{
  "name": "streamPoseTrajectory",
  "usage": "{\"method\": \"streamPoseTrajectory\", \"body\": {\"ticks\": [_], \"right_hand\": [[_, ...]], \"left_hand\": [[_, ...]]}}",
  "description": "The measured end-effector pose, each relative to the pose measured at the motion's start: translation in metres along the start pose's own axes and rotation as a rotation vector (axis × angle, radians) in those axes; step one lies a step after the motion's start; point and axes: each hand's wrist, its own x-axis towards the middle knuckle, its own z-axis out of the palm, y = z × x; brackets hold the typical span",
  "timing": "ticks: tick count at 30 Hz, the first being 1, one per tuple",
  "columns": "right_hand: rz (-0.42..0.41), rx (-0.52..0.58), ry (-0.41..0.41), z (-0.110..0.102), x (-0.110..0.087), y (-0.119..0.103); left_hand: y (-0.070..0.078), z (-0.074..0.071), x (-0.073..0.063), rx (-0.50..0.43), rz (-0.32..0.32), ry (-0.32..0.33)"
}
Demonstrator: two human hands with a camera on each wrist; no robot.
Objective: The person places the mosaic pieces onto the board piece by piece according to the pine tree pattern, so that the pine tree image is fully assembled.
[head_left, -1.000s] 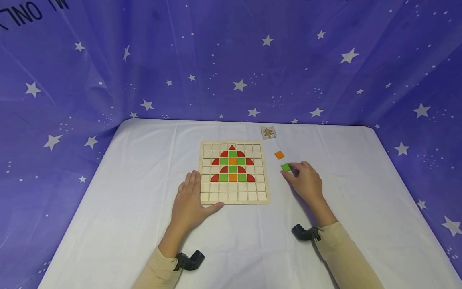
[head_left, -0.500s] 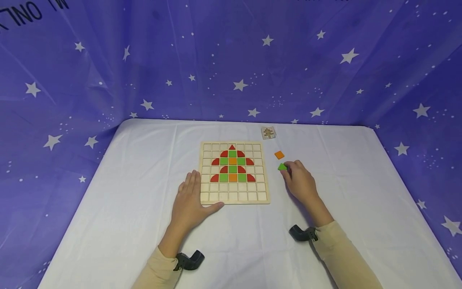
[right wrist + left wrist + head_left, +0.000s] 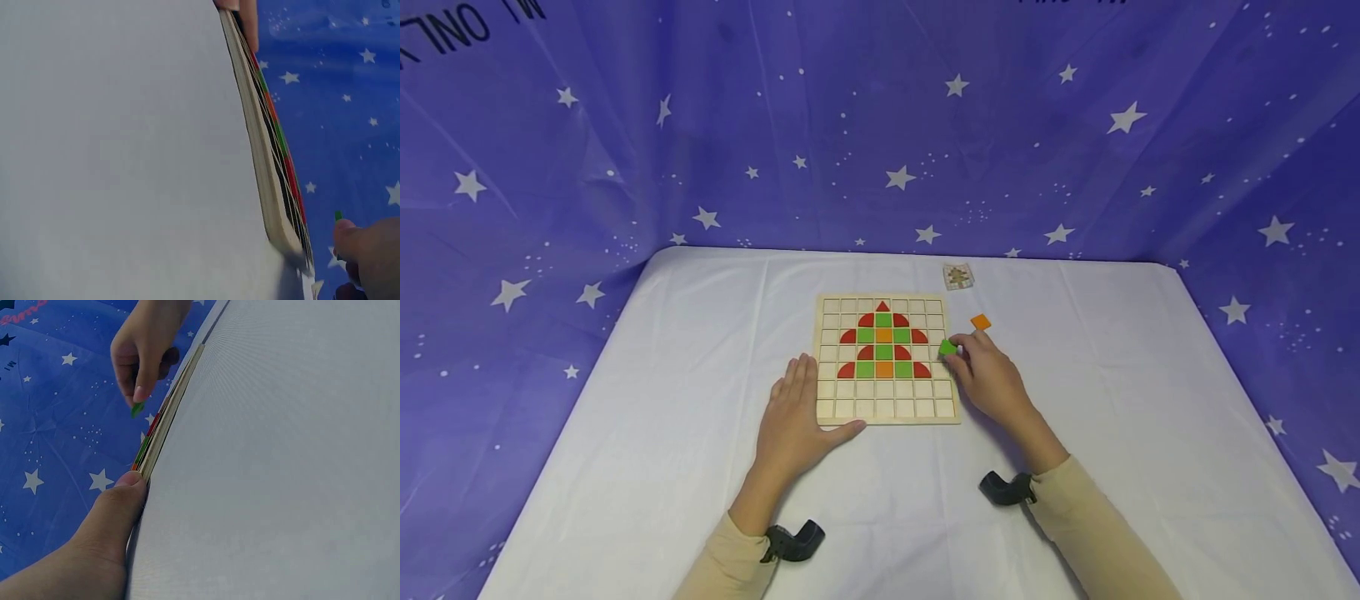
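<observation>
A square wooden grid board [image 3: 917,410] lies on the white table, its cells holding red, green and orange pieces in a stepped tree shape. My left hand [image 3: 792,425] rests along the board's left edge, fingers straight, with the thumb at the front edge; that thumb [image 3: 115,506] also shows in the left wrist view. Between thumb and index finger my right hand [image 3: 992,379] pinches a green square tile [image 3: 948,347], which overlaps the board's right border in the head view. In the left wrist view the green tile [image 3: 137,409] appears above the board's surface.
One orange square tile [image 3: 981,322] lies on the table just beyond the right hand. Behind it is a small card [image 3: 958,277] with a tree pattern on a grid. A blue star-printed curtain [image 3: 850,125] stands behind the white tablecloth [image 3: 700,333].
My right hand has carried the green tile left, from the tablecloth beside the orange tile to the board's right border. The left hand and the board have stayed put.
</observation>
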Motion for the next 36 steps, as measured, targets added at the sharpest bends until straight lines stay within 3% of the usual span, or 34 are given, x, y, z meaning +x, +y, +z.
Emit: {"method": "streamPoseTrajectory", "body": {"ticks": [16, 25, 36], "right_hand": [[-0.22, -0.023, -0.112, 0.031, -0.003, -0.064], [-0.254, -0.071, -0.125, 0.036, -0.007, -0.068], [-0.306, -0.048, -0.097, 0.038, -0.007, -0.064]], "left_hand": [[0.001, -0.003, -0.001, 0.015, 0.013, 0.011], [0.001, -0.002, 0.0, 0.017, 0.011, 0.01], [0.0, -0.001, 0.0, 0.021, 0.013, 0.008]]}}
